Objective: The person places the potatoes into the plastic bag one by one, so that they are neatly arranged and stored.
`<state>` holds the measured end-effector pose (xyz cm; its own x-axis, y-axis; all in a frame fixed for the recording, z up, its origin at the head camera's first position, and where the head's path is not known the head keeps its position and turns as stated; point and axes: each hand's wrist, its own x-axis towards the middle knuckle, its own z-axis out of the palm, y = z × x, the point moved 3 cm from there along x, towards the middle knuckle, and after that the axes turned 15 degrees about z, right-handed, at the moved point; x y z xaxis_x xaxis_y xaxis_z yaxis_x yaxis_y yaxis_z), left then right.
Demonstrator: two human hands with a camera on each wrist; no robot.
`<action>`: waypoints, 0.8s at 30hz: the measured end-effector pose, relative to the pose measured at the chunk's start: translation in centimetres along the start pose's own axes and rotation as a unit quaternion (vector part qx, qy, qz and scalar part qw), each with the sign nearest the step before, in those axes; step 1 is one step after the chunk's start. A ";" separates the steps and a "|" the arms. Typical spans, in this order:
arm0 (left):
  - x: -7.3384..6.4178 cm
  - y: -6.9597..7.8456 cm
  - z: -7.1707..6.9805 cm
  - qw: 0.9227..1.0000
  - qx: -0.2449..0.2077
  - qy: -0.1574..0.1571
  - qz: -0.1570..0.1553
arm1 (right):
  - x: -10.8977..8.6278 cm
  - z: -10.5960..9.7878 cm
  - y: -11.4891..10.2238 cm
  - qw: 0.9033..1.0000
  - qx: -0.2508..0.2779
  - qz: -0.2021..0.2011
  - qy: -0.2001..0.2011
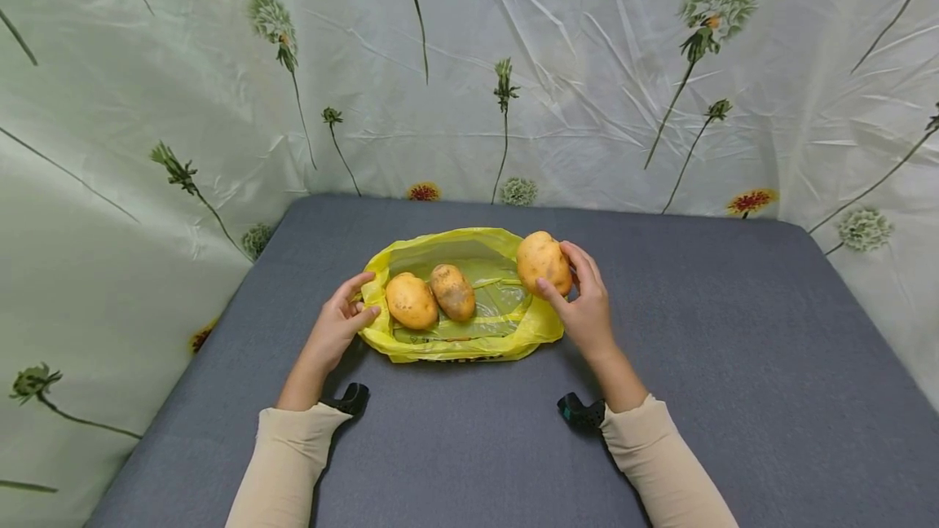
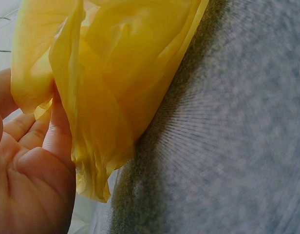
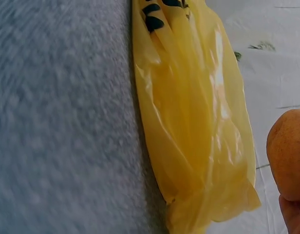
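A yellow plastic bag [image 1: 539,332] lies on the grey surface with its mouth spread wide. Inside, toward its left end, two potatoes rest side by side: a smooth one [image 1: 412,301] and a browner one [image 1: 452,292]. My left hand [image 1: 339,324] holds the bag's left rim; the left wrist view shows the yellow film [image 2: 116,83] between thumb and fingers. A third potato [image 1: 544,264] is gripped by my right hand [image 1: 589,308], above the bag's right rim. At the right edge of the right wrist view, only part of that potato [image 3: 289,153] appears.
The grey padded surface [image 1: 455,446] extends around the bag. Behind it and along the sides hangs a pale curtain [image 1: 440,137] printed with dandelions. Black wrist devices [image 1: 352,399] sit at both of the person's cuffs.
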<state>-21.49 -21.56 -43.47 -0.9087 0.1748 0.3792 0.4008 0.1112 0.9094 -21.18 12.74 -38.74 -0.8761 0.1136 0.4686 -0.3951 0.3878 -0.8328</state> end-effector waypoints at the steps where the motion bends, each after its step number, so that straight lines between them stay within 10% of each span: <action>1: 0.0 0.0 0.0 1.000 -0.001 0.002 -0.001 | 0.0 0.1 0.0 1.000 -0.002 0.002 -0.003; 24: 0.0 -0.2 -0.1 1.000 -0.014 0.010 -0.014 | 0.2 3.6 1.1 0.997 -0.025 0.040 -0.063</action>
<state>-21.53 -21.66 -43.60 -0.9215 0.1526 0.3571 0.3725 0.0876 0.9239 -22.75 9.93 -40.61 -0.9336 0.0308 0.3569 -0.3103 0.4282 -0.8487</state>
